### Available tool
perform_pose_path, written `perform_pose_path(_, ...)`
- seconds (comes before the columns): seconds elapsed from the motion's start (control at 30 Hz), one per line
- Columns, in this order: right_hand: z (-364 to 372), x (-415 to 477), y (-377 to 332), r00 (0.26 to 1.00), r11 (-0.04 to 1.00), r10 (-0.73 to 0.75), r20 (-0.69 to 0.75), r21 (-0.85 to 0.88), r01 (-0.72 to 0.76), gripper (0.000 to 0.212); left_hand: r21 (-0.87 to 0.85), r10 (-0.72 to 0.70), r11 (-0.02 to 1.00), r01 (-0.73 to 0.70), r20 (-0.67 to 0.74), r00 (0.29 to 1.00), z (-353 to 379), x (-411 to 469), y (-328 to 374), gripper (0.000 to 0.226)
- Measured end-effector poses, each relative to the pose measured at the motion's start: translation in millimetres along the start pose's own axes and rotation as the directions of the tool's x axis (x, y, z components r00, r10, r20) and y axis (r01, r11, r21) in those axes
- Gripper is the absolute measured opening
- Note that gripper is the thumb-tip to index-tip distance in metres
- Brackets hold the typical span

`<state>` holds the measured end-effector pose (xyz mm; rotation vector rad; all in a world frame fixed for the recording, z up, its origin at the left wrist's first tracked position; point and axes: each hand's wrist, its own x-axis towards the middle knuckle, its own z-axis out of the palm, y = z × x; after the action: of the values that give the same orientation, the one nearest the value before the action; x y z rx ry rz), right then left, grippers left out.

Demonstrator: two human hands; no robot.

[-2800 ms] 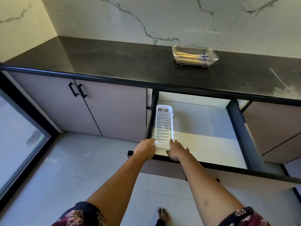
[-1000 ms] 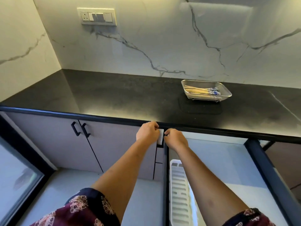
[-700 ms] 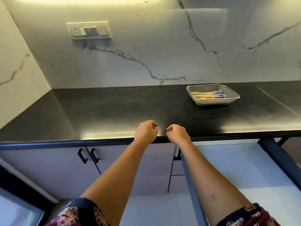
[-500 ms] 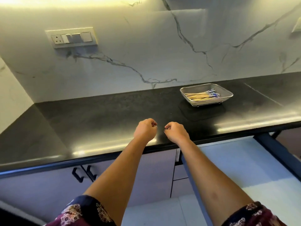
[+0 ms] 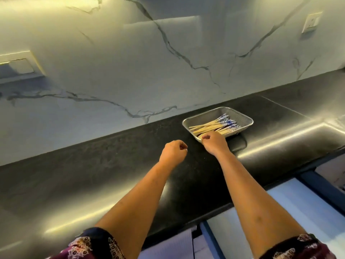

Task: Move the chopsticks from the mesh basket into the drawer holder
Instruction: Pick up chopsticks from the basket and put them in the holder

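A metal mesh basket (image 5: 240, 116) sits on the black countertop (image 5: 93, 165) near the marble wall. Inside it lies a bundle of wooden chopsticks (image 5: 214, 125) with blue-patterned ends pointing right. My right hand (image 5: 212, 142) is at the basket's near left corner, fingers curled over the rim close to the chopstick tips; I cannot tell whether it grips any. My left hand (image 5: 173, 152) hovers over the counter to the left of the basket, loosely fisted and holding nothing. The drawer holder is out of view.
The open drawer (image 5: 289, 212) with its pale lining shows below the counter edge at lower right, framed by a dark rail (image 5: 324, 189). A switch plate (image 5: 18, 66) is on the wall at left, a socket (image 5: 311, 22) at upper right.
Both hands rose from the drawer to the counter, then moved forward. My right hand has reached the basket's near corner; the view has tilted and moved closer.
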<state>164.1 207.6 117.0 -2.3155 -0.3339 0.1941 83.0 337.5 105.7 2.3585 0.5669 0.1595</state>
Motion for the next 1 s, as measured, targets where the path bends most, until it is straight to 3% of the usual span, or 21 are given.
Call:
perform_pose_path(0.2,-19,95,17,0.997,0.999,0.026,-0.068,-0.031,-0.028,0.028,0.094,0.068,0.993,-0.071,0.037,0.997,25,99,34,0.025)
perform_pose_path(0.47,-5,150,34,0.979,0.979,0.205,-0.009,0.004,-0.205,0.030,0.230,0.163,0.955,-0.189,0.129,0.978,58,186,54,0.035)
perform_pose_path(0.6,3,164,42,0.966,0.966,0.259,0.021,0.017,-0.260,0.028,0.380,0.149,0.895,-0.232,0.235,0.960,75,213,53,0.049)
perform_pose_path(0.73,7,174,49,0.961,0.961,0.278,0.011,0.005,-0.278,0.027,0.469,0.123,0.841,-0.270,0.321,0.939,89,226,43,0.040)
perform_pose_path(0.83,11,181,50,0.956,0.955,0.293,0.001,0.039,-0.293,0.028,0.458,0.186,0.836,-0.304,0.284,0.941,94,230,36,0.031)
perform_pose_path(1.0,18,185,53,0.944,0.944,0.327,-0.033,0.067,-0.324,0.028,0.541,0.331,0.740,-0.400,0.225,0.916,97,229,27,0.036)
